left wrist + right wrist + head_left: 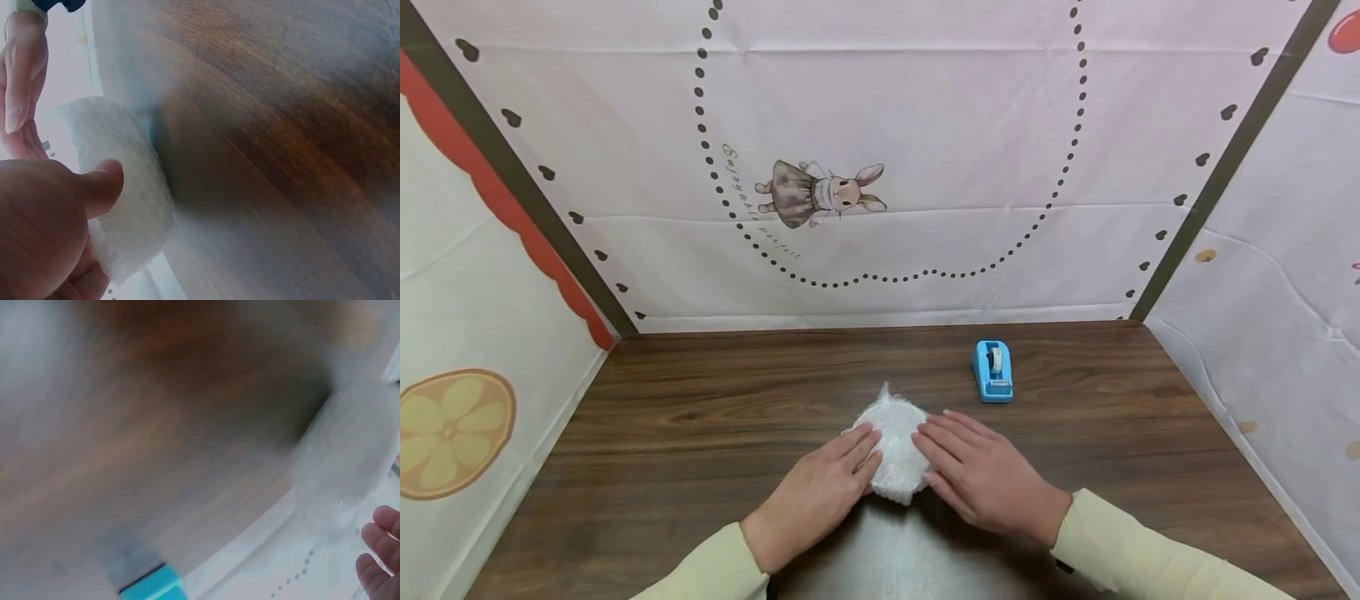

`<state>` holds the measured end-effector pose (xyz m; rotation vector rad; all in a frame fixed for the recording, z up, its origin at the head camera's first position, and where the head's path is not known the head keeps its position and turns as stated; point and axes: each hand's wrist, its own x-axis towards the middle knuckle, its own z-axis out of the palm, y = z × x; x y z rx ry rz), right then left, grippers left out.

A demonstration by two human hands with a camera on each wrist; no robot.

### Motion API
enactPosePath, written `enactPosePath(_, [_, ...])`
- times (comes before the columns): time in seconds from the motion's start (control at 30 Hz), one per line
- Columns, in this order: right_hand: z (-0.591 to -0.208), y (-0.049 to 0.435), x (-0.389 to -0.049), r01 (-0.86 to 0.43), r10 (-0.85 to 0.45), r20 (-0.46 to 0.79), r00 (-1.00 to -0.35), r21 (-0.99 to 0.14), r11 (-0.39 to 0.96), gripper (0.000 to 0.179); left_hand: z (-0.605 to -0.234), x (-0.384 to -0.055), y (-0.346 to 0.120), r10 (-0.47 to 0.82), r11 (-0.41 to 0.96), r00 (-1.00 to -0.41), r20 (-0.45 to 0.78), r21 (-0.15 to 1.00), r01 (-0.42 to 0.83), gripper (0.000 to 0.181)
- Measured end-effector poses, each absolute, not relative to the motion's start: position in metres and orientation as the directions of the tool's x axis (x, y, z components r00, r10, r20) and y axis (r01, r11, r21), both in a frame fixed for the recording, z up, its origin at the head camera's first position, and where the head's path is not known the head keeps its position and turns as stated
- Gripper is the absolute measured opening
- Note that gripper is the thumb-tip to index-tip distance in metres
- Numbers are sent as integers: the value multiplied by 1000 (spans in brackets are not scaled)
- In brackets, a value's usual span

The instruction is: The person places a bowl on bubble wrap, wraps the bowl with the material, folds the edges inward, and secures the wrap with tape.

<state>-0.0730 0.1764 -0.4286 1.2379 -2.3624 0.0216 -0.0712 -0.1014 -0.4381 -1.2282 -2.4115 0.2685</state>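
A whitish bundle of bubble wrap (pixel 900 446) lies on the wooden table between the two hands, with a pointed tip of wrap at its far end. Its contents are hidden under the layers. My left hand (pixel 822 493) holds the bundle's left side, and the left wrist view shows the thumb (pixel 103 187) against the wrap with fingers on the other side. From the right, my right hand (pixel 987 477) reaches over with nearly straight fingers, their tips at the bundle's right edge. In the right wrist view the bundle (pixel 350 447) is blurred.
A blue tape dispenser (pixel 993 372) with a roll of tape stands farther back, right of the bundle. Printed white cloth (pixel 925 167) hangs behind the dark wooden table (pixel 715 408) and along both sides.
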Motion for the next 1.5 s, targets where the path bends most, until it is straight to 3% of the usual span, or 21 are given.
enactPosePath(0.23, [-428, 198, -92, -762, -744, 426, -515, 170, 625, 62, -438, -72, -101, 808, 589, -505, 305, -367, 720, 36])
enactPosePath(0.63, [-432, 229, -122, -658, -644, 380, -663, 113, 744, 52, -433, -73, -101, 815, 579, -514, 267, -377, 723, 33])
enactPosePath(0.8, [-435, 239, -133, -567, -555, 376, -742, 88, 819, 53, -431, -72, -100, 821, 570, -517, 242, -399, 718, 32])
enactPosePath(0.97, [-437, 245, -146, -444, -424, 368, -828, 31, 895, 42, -429, -71, -99, 826, 560, -523, 211, -420, 714, 32])
enactPosePath(1.1, [-437, 245, -156, -323, -287, 293, -912, -80, 943, 36, -429, -70, -99, 828, 556, -516, 217, -429, 712, 30])
enactPosePath(1.23, [-435, 244, -167, -173, -142, 126, -982, -285, 943, 36, -429, -71, -97, 830, 556, -506, 235, -425, 714, 29])
enactPosePath(1.37, [-431, 243, -178, -6, -42, -60, -997, -503, 864, 40, -429, -72, -95, 830, 555, -504, 238, -429, 712, 28])
enactPosePath(1.5, [-430, 245, -184, 131, 19, -179, -984, -640, 757, 39, -429, -71, -96, 828, 557, -514, 225, -433, 709, 29])
